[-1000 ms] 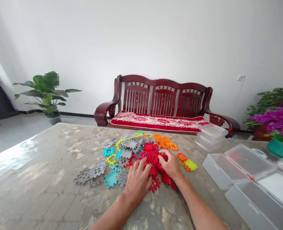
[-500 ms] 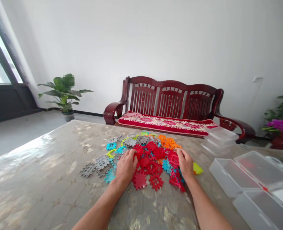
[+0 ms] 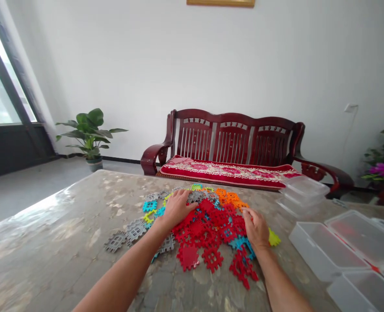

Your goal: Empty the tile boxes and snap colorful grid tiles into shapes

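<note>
Head view: red tiles (image 3: 211, 222) between fingers (image 3: 188, 207)

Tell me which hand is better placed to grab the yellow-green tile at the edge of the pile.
Right, likely. The right hand rests on the red tiles with the yellow-green tile just beside it. The left hand is on the far side, near the grey tiles, and would have to reach across.

Bare marble table (image 3: 55, 242) left and near, tile pile (image 3: 208, 221) mid-table, clear plastic boxes (image 3: 328, 247) crowding right side
</note>
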Demonstrator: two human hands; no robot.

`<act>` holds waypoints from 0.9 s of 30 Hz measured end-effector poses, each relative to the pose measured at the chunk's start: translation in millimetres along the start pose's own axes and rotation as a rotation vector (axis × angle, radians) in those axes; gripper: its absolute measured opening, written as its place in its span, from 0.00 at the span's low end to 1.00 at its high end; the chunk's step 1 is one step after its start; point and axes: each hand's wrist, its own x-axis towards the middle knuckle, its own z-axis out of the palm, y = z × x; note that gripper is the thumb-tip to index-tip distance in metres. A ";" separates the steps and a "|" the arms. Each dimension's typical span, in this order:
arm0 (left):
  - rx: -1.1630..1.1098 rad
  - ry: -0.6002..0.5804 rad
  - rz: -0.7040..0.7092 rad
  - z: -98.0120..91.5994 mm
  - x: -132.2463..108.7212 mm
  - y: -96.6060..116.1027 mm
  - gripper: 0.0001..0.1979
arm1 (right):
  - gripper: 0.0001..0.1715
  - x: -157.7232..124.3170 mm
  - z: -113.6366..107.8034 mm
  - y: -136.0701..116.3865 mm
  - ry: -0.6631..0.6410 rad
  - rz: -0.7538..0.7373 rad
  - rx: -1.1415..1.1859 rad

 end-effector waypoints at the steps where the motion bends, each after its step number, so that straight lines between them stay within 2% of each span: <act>1: -0.008 -0.055 0.068 2.4 11.1 2.4 0.29 | 0.27 -0.4 0.4 -0.7 0.001 -0.029 -0.033; 4: 0.012 -0.208 0.185 11.2 46.1 8.6 0.46 | 0.26 -1.7 1.3 -3.0 -0.003 -0.070 -0.102; 6: 0.050 -0.323 0.175 18.7 69.0 10.7 0.54 | 0.25 -2.2 1.7 -4.1 -0.016 -0.084 -0.118; 9: 0.081 -0.489 0.127 32.0 98.6 8.9 0.62 | 0.24 -2.3 2.6 -4.3 -0.034 -0.119 -0.113; 11: 0.073 -0.570 0.133 40.5 112.6 4.8 0.63 | 0.23 -2.0 3.5 -3.4 -0.039 -0.148 -0.102; 14: 0.056 -0.639 0.161 49.0 122.3 -1.0 0.59 | 0.22 -1.5 5.3 -1.8 -0.040 -0.175 -0.086; 18: 0.021 -0.595 0.212 48.5 116.8 -2.4 0.50 | 0.22 -1.4 7.7 -1.0 -0.035 -0.185 -0.067; 23: 0.005 -0.500 0.278 34.4 99.7 0.3 0.32 | 0.23 -1.0 8.6 -0.9 -0.041 -0.143 -0.060; 27: 0.013 -0.458 0.355 15.6 82.7 3.5 0.26 | 0.23 -0.2 8.5 0.1 -0.041 -0.104 -0.049</act>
